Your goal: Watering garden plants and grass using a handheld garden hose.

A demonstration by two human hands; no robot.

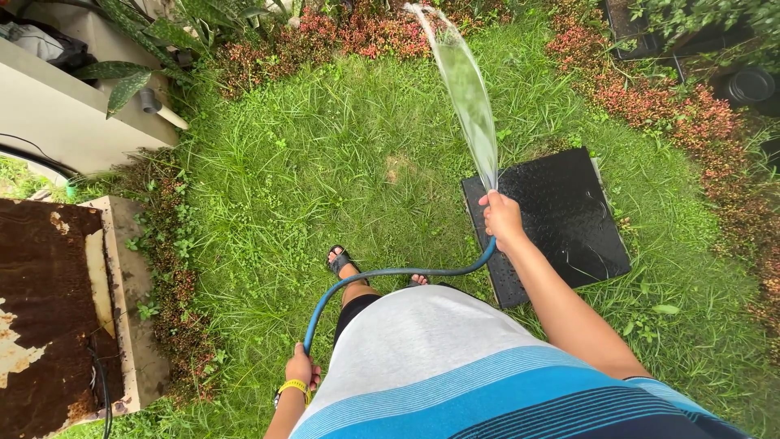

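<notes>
Head view, looking down over a striped shirt at a lawn point(325, 162).

Right hand point(502, 218): fingers closed round the outlet end of a blue hose point(390, 275), thumb side apparently over the opening. Water stream point(467, 89) leaves as a flat fan, running up and slightly left toward the red-leaved border plants point(366, 36) at the far edge of the lawn.

Left hand point(301, 367): wrapped round the same hose lower down, close to the body; yellow wristband point(292, 385) on the wrist.

Hose axis: rises from the left hand, bends, then runs roughly level across the front of the legs to the right hand. Right hand is at the outlet end; left hand holds the slack.

Black textured mat or cover point(561, 219) lies in the grass just behind and right of the right hand, surface wet.

Sandalled foot point(341, 262) stands on the grass behind the hose.

Not resolved: hose below the left hand is cut off by the shirt and frame edge; the nozzle opening is hidden under the fingers; where the water lands is out of frame. Rusty slab point(41, 309) at the left edge is partly cropped.
</notes>
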